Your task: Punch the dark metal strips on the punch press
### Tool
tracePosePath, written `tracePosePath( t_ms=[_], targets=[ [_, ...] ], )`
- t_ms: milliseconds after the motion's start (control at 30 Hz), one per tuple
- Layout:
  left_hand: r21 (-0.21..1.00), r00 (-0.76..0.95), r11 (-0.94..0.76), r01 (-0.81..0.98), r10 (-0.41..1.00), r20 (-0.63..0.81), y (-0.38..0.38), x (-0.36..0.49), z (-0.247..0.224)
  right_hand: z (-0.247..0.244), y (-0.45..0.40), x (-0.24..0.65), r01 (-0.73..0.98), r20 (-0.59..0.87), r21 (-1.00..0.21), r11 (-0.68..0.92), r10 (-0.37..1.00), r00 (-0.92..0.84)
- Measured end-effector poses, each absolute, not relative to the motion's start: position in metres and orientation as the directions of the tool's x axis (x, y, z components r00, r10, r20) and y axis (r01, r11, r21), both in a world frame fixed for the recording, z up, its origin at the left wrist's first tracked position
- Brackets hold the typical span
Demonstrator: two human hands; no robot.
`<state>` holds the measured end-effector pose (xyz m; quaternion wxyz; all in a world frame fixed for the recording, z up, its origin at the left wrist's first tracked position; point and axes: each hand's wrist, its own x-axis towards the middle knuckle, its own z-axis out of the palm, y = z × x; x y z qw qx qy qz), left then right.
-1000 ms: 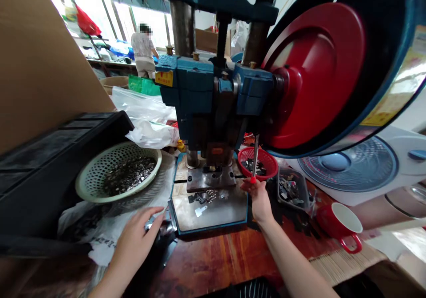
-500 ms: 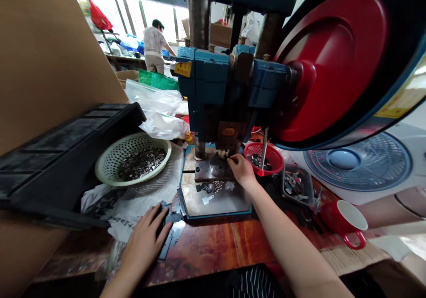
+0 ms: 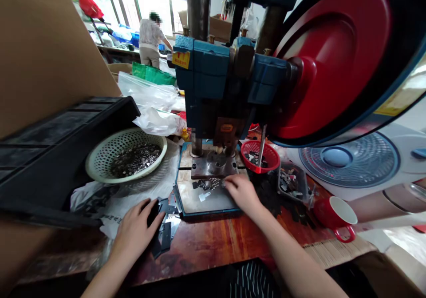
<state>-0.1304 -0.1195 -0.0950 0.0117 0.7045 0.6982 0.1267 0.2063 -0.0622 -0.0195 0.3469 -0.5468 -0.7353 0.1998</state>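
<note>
The right hand (image 3: 242, 193) has shifted from the die (image 3: 216, 162) to small parts (image 3: 213, 183) near the press bed's (image 3: 216, 205) right edge; its grip is unclear. The left hand (image 3: 136, 227), fingers apart, covers dark plates (image 3: 166, 235) beside the front-left corner. A descending ram (image 3: 226, 130) could crush straying fingertips.

Decent open strip of wooden tabletop (image 3: 213, 240) between the forearms, in front of the press base (image 3: 219, 202). Above the base's back half, the blue press head (image 3: 208, 73) blocks the way down. Green basket (image 3: 128, 156) crowds the left, red basket (image 3: 259, 156) the right.
</note>
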Motion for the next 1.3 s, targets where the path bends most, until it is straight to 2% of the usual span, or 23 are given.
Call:
tracePosePath(
  t_ms=[33,100,200,267,433,633,833,967,1100,1200,1300],
  targets=[
    [0.196,-0.013,-0.019,0.98,0.987,0.158,-0.121,-0.13,-0.096,-0.019,-0.069,0.195,0.711,0.26,-0.598,0.369,0.929,-0.262],
    [0.208,-0.028,-0.007,0.978,0.986,0.167,-0.124,-0.129,-0.097,-0.018,-0.077,0.179,0.781,0.201,-0.477,0.403,0.915,-0.35],
    [0.231,-0.047,0.0,0.973,0.979,0.196,-0.126,-0.126,-0.099,-0.019,-0.078,0.169,0.855,0.147,-0.362,0.371,0.929,-0.34],
    [0.245,-0.056,0.001,0.969,0.974,0.22,-0.127,-0.125,-0.099,-0.021,-0.077,0.169,0.876,0.126,-0.327,0.355,0.935,-0.332],
    [0.304,-0.085,0.008,0.953,0.966,0.243,-0.129,-0.125,-0.096,-0.021,-0.076,0.173,0.871,0.161,-0.348,0.347,0.937,-0.309],
    [0.426,-0.096,-0.003,0.905,0.973,0.21,-0.131,-0.127,-0.092,0.002,-0.034,0.175,0.856,0.431,-0.381,0.349,0.886,-0.17],
    [0.468,-0.127,-0.008,0.884,0.958,0.256,-0.133,-0.128,-0.092,0.011,-0.007,0.173,0.89,0.43,-0.294,0.348,0.88,-0.202],
    [0.444,-0.162,0.017,0.896,0.943,0.291,-0.136,-0.132,-0.091,0.004,-0.012,0.179,0.865,0.476,-0.298,0.403,0.848,-0.232],
    [0.389,-0.225,0.128,0.912,0.951,0.213,-0.148,-0.14,-0.086,-0.002,-0.016,0.187,0.799,0.544,-0.356,0.484,0.803,-0.244],
    [0.309,-0.256,0.215,0.927,0.961,0.101,-0.162,-0.144,-0.079,-0.007,-0.027,0.19,0.767,0.595,-0.414,0.491,0.783,-0.18],
    [0.337,-0.256,0.241,0.91,0.967,0.002,-0.171,-0.144,-0.076,-0.016,-0.053,0.189,0.751,0.59,-0.443,0.489,0.79,-0.167]
  ],
)
